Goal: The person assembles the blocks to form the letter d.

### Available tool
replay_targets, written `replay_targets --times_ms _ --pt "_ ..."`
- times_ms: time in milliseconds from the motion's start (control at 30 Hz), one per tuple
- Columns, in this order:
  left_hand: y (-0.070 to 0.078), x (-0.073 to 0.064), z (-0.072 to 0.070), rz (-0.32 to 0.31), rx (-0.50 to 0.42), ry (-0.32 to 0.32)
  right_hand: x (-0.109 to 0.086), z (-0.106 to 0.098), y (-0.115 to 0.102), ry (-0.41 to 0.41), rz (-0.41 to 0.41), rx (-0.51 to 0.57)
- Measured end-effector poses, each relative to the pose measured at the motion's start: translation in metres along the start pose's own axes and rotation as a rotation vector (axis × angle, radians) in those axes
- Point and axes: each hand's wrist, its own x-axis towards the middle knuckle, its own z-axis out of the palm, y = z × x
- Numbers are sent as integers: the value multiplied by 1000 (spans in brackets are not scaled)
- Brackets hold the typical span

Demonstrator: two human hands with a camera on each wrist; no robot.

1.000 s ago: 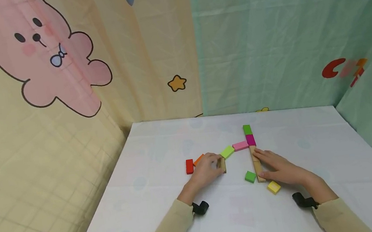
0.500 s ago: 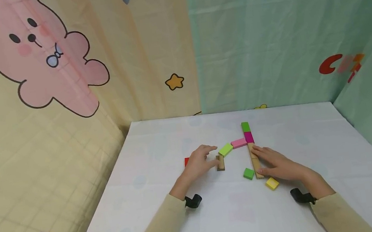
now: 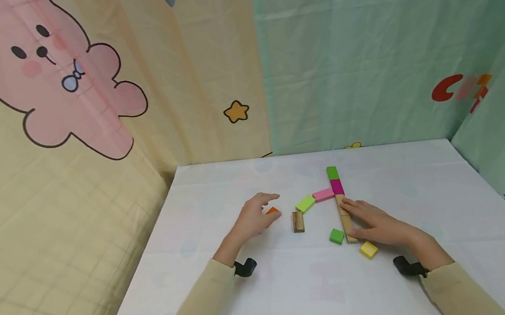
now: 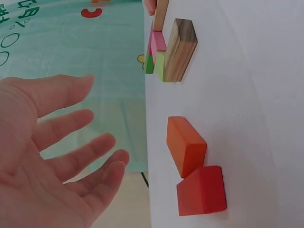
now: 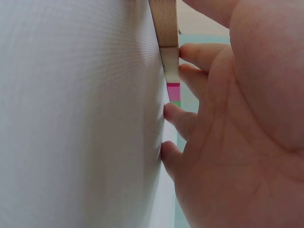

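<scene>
My left hand (image 3: 252,220), loosely spread, holding nothing, is near the orange block (image 4: 186,146) (red block (image 4: 202,191) just beside), so I'd pinch its sides cleanly, right hand (image 3: 381,223) extended, lightly touching the wooden row (image 3: 346,219).

there is room to pass between the brown block (image 3: 298,222) and nearer green block (image 3: 337,236), but the pink block (image 3: 323,195) stands beyond.
</scene>
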Motion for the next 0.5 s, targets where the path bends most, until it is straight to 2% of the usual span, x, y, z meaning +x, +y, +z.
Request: replay_targets --times_ms 267,500 --pt "-16 -4 -11 -12 9 -14 0 1 2 -3 2 15" --pt "-30 -7 -18 -83 -2 4 -1 1 3 0 3 12"
